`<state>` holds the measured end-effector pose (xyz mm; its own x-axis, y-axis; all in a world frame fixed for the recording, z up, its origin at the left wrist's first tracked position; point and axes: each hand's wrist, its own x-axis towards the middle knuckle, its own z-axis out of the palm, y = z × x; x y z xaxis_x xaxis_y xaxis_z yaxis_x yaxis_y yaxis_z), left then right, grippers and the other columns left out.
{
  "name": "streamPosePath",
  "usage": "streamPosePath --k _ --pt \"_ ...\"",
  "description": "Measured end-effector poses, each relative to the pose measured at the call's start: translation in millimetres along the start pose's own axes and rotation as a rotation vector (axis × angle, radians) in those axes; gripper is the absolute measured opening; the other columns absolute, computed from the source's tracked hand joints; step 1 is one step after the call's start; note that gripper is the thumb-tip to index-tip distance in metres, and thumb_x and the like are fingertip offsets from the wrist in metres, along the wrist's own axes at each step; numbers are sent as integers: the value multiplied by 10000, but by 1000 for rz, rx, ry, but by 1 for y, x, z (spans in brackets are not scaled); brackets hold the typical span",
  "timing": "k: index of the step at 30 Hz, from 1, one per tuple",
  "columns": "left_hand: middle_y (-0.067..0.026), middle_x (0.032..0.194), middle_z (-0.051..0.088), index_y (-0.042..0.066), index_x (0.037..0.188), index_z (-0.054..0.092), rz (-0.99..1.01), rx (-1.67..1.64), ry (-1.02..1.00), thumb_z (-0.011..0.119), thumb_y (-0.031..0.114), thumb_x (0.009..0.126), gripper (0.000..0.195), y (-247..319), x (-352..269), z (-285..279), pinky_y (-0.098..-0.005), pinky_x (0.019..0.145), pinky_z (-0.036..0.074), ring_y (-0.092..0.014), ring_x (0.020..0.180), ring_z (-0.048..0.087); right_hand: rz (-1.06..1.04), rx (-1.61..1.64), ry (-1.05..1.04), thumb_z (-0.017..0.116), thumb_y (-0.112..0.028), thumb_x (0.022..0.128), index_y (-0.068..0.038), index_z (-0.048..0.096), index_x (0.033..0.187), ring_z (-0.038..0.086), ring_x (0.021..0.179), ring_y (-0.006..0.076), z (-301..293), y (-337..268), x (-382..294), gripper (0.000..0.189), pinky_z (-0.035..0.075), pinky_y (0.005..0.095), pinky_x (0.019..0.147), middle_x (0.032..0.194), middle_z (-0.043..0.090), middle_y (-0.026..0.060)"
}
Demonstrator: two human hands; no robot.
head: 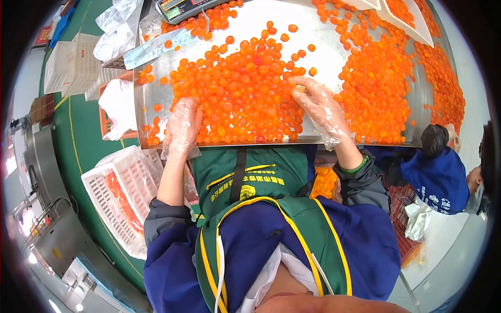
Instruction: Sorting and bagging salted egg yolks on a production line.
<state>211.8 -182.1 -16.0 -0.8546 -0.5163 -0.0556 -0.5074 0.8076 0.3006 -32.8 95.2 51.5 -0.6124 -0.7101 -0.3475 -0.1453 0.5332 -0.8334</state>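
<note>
A broad heap of round orange egg yolks (pixel 242 86) lies on a metal-edged worktable (pixel 313 43) before me. At the heap's left edge is my left hand (pixel 183 123) in a clear plastic glove, its fingers curled down and partly hidden against the yolks. My right hand (pixel 319 103), gloved the same way, touches the heap's right side with thumb and forefinger bent towards each other; something small and pale shows between them, too unclear to name. Farther right lies a second heap of yolks (pixel 375 86).
A digital scale (pixel 188 8) and a blue strip with writing (pixel 160 47) are at the back left. White trays (pixel 415 27) stand back right. White crates (pixel 117 195) sit on the green floor at left. At right, a co-worker (pixel 438 176) reaches towards more yolks.
</note>
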Motion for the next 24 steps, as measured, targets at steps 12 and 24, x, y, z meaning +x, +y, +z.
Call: streamPosePath --k 12,24 --pt "-32 981 698 -4 1073 663 -193 -926 159 744 -2 870 219 61 -25 -22 -259 720 517 -99 805 641 -82 996 -291 665 -11 928 -11 665 1188 641 1015 114 150 -34 25 260 523 270 900 1135 675 48" --pt "-109 873 730 -50 1013 687 -547 -1464 -173 663 33 954 105 64 -16 -19 -273 734 573 -154 752 690 18 995 -271 605 28 936 55 689 1140 676 948 136 136 -26 21 222 554 281 844 1061 712 90"
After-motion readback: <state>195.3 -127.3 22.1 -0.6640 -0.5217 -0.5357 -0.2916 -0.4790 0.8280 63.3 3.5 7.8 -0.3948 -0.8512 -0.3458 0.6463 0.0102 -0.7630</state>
